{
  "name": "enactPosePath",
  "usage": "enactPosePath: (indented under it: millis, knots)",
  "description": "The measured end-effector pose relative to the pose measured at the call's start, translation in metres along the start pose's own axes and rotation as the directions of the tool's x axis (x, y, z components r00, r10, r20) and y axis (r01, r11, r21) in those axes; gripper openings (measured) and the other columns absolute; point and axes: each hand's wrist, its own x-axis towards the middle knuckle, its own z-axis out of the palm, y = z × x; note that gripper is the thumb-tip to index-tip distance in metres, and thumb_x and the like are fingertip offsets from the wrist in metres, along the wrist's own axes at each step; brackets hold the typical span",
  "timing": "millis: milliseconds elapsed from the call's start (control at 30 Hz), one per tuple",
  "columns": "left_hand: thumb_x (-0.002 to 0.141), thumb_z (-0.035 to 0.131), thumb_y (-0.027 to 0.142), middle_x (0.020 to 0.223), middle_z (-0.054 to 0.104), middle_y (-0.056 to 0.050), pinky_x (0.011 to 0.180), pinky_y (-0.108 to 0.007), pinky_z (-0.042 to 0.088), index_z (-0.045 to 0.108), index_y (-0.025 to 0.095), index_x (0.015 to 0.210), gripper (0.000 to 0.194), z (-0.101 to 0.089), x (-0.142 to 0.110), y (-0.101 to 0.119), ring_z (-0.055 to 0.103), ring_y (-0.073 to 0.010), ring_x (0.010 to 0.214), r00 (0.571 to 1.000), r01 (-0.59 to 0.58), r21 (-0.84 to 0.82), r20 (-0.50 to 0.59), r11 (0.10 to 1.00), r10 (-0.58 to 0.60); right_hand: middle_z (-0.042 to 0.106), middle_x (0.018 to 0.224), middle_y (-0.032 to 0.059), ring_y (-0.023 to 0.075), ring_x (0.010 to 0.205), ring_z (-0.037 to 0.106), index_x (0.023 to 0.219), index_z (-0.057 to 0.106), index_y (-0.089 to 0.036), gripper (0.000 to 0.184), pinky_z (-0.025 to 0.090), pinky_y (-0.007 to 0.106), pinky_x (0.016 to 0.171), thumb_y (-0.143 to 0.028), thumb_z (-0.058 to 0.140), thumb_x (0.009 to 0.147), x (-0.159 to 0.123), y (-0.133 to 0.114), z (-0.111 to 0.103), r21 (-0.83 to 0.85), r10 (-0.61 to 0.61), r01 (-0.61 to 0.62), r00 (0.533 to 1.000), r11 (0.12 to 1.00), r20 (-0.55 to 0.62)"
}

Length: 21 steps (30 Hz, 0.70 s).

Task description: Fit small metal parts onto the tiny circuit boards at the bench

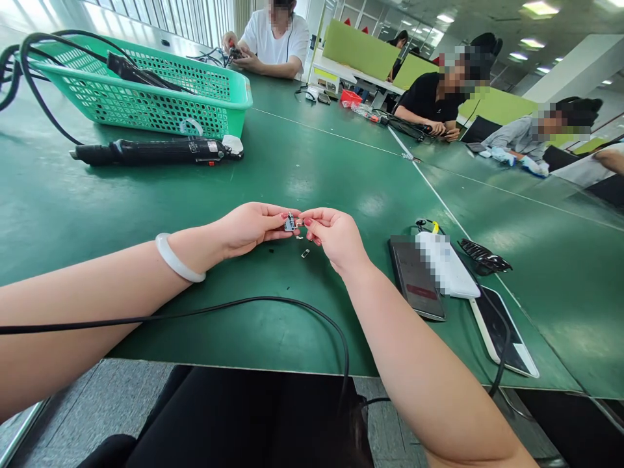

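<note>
My left hand (251, 227) pinches a small grey metal part (290, 224) between thumb and fingers, just above the green table (302, 162). My right hand (331, 234) meets it from the right, its fingertips closed on a tiny piece at the part's right side that is too small to name. Two little loose pieces (305, 253) lie on the table right below the hands. A white bangle (178, 259) circles my left wrist.
A black electric screwdriver (156, 151) lies in front of a green basket (146, 91) at the far left. Two phones (416, 276) and a white power bank (446, 263) lie to my right. A black cable (292, 305) loops near the table's front edge. Other people sit at the far side.
</note>
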Motion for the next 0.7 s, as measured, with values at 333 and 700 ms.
enactPosePath:
  millis: [333,700]
  knots:
    - [0.082,0.062,0.020,0.111,0.069,-0.009,0.106,-0.036,0.040,0.069,0.014,0.110,0.029,-0.002,0.000,-0.002,0.061,-0.0171,0.107,0.995,-0.072,0.051,0.068,0.996,0.068,0.058,0.059,-0.0026,0.0054,0.051,0.039,0.071,0.066,-0.017,0.018,0.031,0.022,0.048,-0.034,0.072,0.067,-0.001,0.003,0.004,0.158,0.089,-0.091,0.996,0.983,0.021]
    - [0.071,0.072,0.017,0.118,0.066,-0.009,0.107,-0.035,0.037,0.064,0.014,0.117,0.047,0.000,-0.002,-0.001,0.060,-0.0174,0.109,0.992,-0.119,0.078,0.054,0.990,0.115,0.044,0.051,-0.0069,0.0047,0.046,0.029,0.068,0.062,-0.018,0.025,0.021,0.021,0.043,-0.040,0.074,0.064,-0.002,0.004,0.015,0.233,0.187,-0.156,0.975,0.960,-0.117]
